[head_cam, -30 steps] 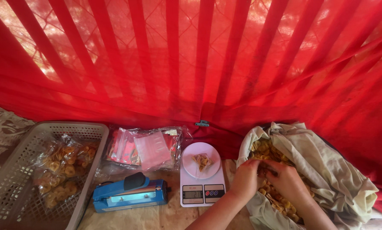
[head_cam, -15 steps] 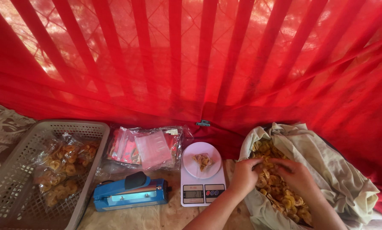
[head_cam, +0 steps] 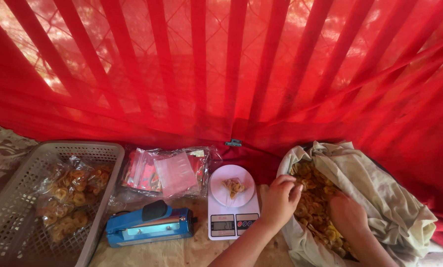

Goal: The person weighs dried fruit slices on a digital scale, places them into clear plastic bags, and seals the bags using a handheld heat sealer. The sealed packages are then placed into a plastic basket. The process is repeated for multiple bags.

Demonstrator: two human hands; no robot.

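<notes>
— What's the person got their hands in over there?

— A big cloth sack (head_cam: 379, 198) lying open at the right, full of golden fried chips (head_cam: 313, 205). The left hand (head_cam: 279, 200) sits at the sack's near lip, fingers curled narrow on a few chips. The right hand (head_cam: 347, 215) is pushed deeper among them; I can't tell whether it's closed on anything.

— Those chips look delicate.

— I'd judge them light, brittle and a bit oily. They're best pinched loosely in small bunches from the top of the heap, since a hard squeeze would likely snap them.

— And beside the sack?

— A white kitchen scale (head_cam: 231, 202) just left of the left hand, with a small clear bag holding a few chips on its pan. Further left lie a blue heat sealer (head_cam: 150, 227), a stack of empty clear pouches (head_cam: 167, 170), and a grey plastic basket (head_cam: 14, 198) with filled packets (head_cam: 68, 198) in it. Red netting (head_cam: 221, 69) hangs behind everything.
</notes>
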